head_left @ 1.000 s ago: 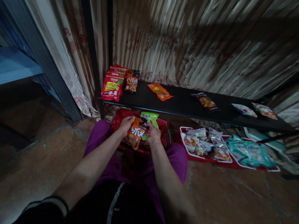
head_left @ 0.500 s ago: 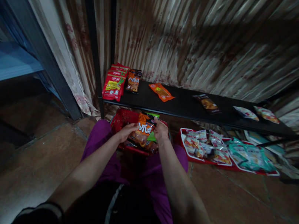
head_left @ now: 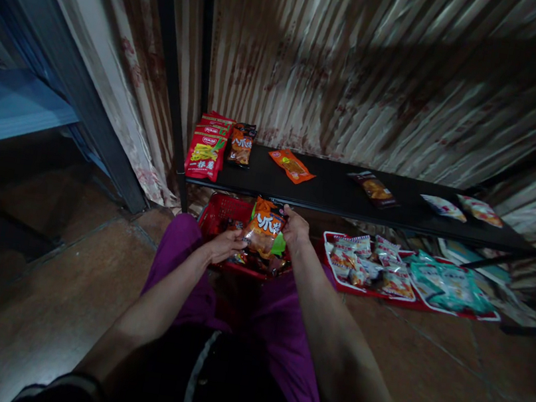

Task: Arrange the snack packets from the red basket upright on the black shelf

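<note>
An orange and black snack packet is held between my two hands, over a red basket. My left hand is closed on its lower left corner. At the packet's upper right edge, my right hand pinches it. Below it, more packets lie in the basket, partly hidden, with something bright green beside the held packet. On the black shelf above stand red snack packets and a similar orange and black packet.
Along the shelf lie an orange packet, a dark brown packet and white packets. To the right on the floor, a basket of white and red packets adjoins a basket of teal packets. A metal post rises at the shelf's left.
The held packet has moved slightly up and right, tilting a little. My right hand has shifted right and up with it; my left hand now grips lower on the packet.
</note>
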A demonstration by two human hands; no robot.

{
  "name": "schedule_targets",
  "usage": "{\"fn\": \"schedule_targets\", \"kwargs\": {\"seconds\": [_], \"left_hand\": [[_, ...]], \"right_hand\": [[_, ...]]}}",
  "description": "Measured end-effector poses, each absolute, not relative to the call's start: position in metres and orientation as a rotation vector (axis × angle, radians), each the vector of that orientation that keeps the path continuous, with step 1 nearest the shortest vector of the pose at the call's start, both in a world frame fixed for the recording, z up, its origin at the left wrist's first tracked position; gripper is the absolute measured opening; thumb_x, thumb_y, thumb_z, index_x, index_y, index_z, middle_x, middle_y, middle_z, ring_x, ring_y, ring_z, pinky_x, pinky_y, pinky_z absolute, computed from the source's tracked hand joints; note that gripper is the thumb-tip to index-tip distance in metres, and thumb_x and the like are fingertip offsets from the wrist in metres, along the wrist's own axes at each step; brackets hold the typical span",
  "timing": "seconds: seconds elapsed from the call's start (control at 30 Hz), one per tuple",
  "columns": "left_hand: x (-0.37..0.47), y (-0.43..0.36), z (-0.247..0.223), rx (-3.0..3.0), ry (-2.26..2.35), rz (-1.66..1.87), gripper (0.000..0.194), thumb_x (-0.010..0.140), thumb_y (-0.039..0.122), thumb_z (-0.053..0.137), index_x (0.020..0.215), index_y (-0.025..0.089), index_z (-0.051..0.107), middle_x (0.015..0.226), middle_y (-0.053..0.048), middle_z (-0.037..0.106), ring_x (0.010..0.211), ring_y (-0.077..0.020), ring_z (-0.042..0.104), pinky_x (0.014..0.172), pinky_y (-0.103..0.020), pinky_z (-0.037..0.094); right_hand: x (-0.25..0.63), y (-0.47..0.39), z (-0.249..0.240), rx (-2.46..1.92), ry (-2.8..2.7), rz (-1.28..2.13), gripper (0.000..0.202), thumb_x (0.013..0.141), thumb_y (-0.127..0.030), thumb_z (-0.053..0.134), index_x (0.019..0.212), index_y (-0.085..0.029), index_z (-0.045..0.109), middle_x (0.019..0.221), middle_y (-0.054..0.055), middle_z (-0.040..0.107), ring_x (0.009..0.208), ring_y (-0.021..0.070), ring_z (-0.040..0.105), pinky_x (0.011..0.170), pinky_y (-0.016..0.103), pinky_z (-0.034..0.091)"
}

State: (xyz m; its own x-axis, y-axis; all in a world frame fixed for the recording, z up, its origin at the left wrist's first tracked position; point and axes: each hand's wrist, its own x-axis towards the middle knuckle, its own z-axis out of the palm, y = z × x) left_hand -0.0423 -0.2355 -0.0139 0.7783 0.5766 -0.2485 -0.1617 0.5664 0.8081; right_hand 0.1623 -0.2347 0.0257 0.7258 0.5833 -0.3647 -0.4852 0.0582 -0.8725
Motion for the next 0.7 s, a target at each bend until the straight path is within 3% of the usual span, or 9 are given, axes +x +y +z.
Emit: {"fn": "schedule_targets", "kwargs": {"seconds": [0.13, 0.43, 0.57, 0.7], "left_hand": [[-0.046, -0.241, -0.008, 0.828, 0.511, 0.493, 0.046, 0.057, 0.016, 0.082, 0.1, 0.017, 0.067, 0.097, -0.004, 0.067, 0.082, -0.0124, 0.063, 0.078, -0.024, 0.047], [-0.034, -0.247, -0.003, 0.826, 0.535, 0.59, 0.033, 0.058, 0.013, 0.078, 0.089, 0.015, 0.066, 0.087, -0.002, 0.066, 0.077, -0.0128, 0.062, 0.075, -0.026, 0.048], [-0.031, -0.249, -0.003, 0.778, 0.565, 0.639, 0.027, 0.061, 0.009, 0.073, 0.086, 0.015, 0.066, 0.085, -0.003, 0.066, 0.078, -0.0138, 0.063, 0.077, -0.027, 0.049], [-0.027, -0.243, -0.004, 0.746, 0.595, 0.726, 0.026, 0.063, 0.007, 0.069, 0.087, 0.016, 0.065, 0.086, -0.002, 0.067, 0.082, -0.0142, 0.064, 0.082, -0.029, 0.049]], "right_hand": [[0.164, -0.235, 0.035, -1.284, -0.016, 0.87, 0.019, 0.078, -0.013, 0.067, 0.064, -0.017, 0.054, 0.049, -0.003, 0.061, 0.044, 0.0118, 0.059, 0.045, 0.023, 0.053], [0.169, -0.228, 0.044, -1.32, 0.017, 0.958, 0.018, 0.08, -0.017, 0.066, 0.066, -0.017, 0.054, 0.05, -0.003, 0.061, 0.046, 0.0112, 0.058, 0.051, 0.024, 0.055], [0.167, -0.23, 0.044, -1.336, -0.019, 1.014, 0.019, 0.085, -0.03, 0.061, 0.071, -0.017, 0.058, 0.052, -0.002, 0.062, 0.048, 0.0118, 0.058, 0.053, 0.024, 0.053], [0.16, -0.244, 0.04, -1.356, -0.163, 1.111, 0.031, 0.084, -0.051, 0.057, 0.088, -0.02, 0.064, 0.065, -0.001, 0.067, 0.052, 0.0113, 0.059, 0.053, 0.023, 0.051]]}}
